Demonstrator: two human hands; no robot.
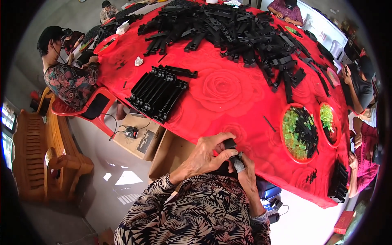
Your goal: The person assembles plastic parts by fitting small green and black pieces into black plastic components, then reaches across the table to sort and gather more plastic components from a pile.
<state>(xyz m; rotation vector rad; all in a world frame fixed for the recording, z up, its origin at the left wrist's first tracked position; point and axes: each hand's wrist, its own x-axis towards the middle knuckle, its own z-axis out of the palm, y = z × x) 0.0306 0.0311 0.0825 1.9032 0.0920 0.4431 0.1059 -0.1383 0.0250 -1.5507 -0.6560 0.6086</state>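
Observation:
Close to my body, at the table's front edge, both hands are closed on a black plastic part [229,143], one end of which shows. My left hand [206,157] grips it from the left, thumb laid across it. My right hand [247,175] holds it from below and the right, with a grey wrapping [237,164] around a finger. Much of the part is hidden by the fingers. Left of my hands, long black plastic parts [157,94] lie side by side in a neat row on the red tablecloth [222,90].
A large heap of black parts [228,32] covers the far table. At right, a red-rimmed basket [282,136] holds yellow-green and black pieces; a second basket [339,139] stands beside it. A person [69,73] sits at left on a red chair [98,116]. An open cardboard box [171,151] is below the edge.

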